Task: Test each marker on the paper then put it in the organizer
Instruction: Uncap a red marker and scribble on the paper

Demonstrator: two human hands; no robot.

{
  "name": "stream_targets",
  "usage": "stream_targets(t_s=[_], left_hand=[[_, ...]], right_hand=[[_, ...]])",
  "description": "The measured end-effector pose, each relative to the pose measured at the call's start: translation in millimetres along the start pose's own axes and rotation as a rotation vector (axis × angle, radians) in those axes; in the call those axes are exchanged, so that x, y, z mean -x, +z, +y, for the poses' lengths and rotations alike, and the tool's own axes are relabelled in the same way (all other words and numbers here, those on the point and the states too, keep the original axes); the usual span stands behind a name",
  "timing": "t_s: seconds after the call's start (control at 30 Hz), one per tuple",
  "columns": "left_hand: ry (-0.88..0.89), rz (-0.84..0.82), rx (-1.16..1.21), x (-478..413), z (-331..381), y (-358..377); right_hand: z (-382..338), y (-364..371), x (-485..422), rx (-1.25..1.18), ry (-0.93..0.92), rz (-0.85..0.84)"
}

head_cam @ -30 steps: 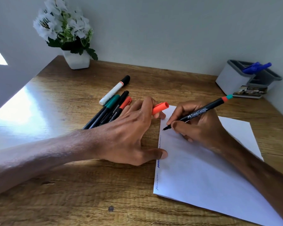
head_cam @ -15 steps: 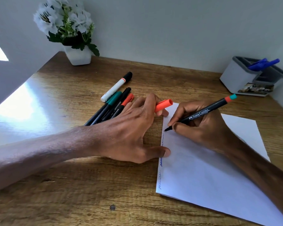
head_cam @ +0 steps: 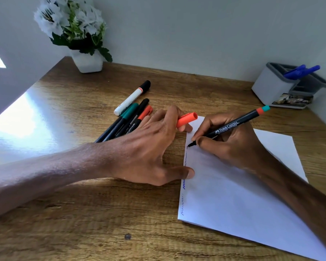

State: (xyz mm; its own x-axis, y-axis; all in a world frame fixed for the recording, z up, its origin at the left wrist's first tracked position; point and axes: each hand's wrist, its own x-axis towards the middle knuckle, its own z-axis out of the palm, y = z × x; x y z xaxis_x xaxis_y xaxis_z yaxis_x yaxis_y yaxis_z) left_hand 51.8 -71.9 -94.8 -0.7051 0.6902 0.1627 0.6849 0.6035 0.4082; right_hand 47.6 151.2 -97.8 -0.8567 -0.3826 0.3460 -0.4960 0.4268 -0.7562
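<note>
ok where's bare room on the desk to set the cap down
Bare wood lies between the flower pot and the white marker, and along the near edge left of the paper. Crowded: the marker pile beside the left hand, and the corner by the organizer.

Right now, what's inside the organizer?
Two blue markers stick out of the organizer at its top. Its walls hide the compartment floors, so anything lying lower can't be seen.

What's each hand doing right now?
Left hand: holds the orange cap between its fingers, thumb on the paper.
Right hand: grips the black marker, tip on the paper.
</note>
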Motion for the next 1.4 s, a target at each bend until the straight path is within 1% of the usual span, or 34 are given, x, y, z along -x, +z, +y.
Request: stream_targets(t_s=[0.37, 0.6, 0.8, 1.0, 1.4], left_hand=[[-0.005, -0.01, 0.001, 0.3, 0.6, -0.6], [-0.007, -0.017, -0.016, 0.4, 0.7, -0.8], [-0.008, -0.017, -0.015, 1.6, 0.8, -1.8], [-0.017, -0.019, -0.013, 2.1, 1.1, -2.0], [-0.027, -0.026, -0.018, 2.4, 0.5, -2.3]], right_hand=[[-0.3, -0.8, -0.4, 0.003, 0.018, 0.022], [-2.6, -0.6, 0.3, -0.036, 0.053, 0.02], [-3.4, -1.3, -1.0, -0.009, 0.067, 0.028], [-3.2, -1.1, -0.8, -0.007, 0.116, 0.067], [0.1, -0.9, -1.5, -0.001, 0.154, 0.093]])
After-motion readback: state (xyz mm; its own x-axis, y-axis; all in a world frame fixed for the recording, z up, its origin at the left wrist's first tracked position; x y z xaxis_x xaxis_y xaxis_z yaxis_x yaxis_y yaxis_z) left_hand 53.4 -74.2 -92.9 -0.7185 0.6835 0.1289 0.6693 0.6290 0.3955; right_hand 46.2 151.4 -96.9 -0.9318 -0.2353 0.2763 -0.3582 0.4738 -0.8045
